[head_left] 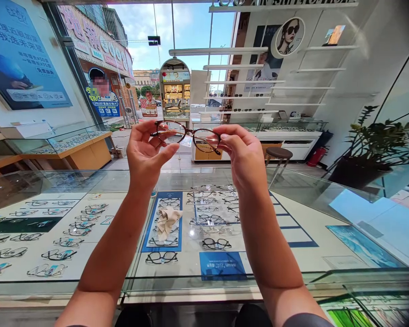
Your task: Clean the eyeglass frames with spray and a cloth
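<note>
A pair of dark-rimmed eyeglasses [190,132] is held up at arm's length above the glass display case. My left hand [146,152] grips the frame's left side, fingers behind it and thumb below the left lens. My right hand [243,152] pinches the right end near the hinge. One temple tip shows below the right lens; the temples otherwise are partly hidden by the lenses and fingers. Beneath my arms, a crumpled beige cloth [168,222] lies on the glass top, over a blue-bordered panel with more glasses.
The glass display case [132,268] spans the foreground, with rows of eyeglasses [216,244] inside. Beyond it stand an arched mirror [175,88], a round stool [278,154], a potted plant [361,163] and a red fire extinguisher [316,156]. Another display counter [77,154] is at left.
</note>
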Motion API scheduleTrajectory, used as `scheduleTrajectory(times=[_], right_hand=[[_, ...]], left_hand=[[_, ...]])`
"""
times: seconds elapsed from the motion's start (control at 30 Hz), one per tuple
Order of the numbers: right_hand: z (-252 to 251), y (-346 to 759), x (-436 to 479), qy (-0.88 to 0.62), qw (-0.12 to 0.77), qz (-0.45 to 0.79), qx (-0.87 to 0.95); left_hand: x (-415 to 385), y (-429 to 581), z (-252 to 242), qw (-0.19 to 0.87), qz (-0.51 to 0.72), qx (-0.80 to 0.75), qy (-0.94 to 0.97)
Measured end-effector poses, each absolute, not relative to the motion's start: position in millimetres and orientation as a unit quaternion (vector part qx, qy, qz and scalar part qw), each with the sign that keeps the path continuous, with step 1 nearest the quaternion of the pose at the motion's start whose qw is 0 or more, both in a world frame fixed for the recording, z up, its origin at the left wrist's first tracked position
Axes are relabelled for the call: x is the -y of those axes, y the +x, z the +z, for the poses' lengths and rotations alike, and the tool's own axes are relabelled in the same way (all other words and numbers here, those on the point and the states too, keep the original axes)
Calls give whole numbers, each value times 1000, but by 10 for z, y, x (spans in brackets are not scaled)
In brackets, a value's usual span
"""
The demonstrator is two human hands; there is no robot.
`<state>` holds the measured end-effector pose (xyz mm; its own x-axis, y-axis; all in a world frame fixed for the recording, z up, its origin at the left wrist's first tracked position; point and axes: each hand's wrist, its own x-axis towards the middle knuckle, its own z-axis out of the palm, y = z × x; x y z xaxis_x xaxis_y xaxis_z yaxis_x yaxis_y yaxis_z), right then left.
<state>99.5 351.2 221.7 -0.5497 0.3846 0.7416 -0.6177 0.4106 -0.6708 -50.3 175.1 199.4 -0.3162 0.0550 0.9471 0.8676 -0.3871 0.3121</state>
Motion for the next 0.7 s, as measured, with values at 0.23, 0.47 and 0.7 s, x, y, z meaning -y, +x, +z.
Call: scheduleTrajectory(times=[0.23,0.47,0.7], right_hand=[[2259,1041,-3516,103,391,560,723],[2245,1034,-3514,168,204,582,769],[2226,1040,-3555,190,127,626,745]], left_hand=[[-1670,-498,2019,220,-652,471,-552],[-1632,-414,2045,128,-619,486,-604],[-1521,-270,2080,168,-585,498,-617]])
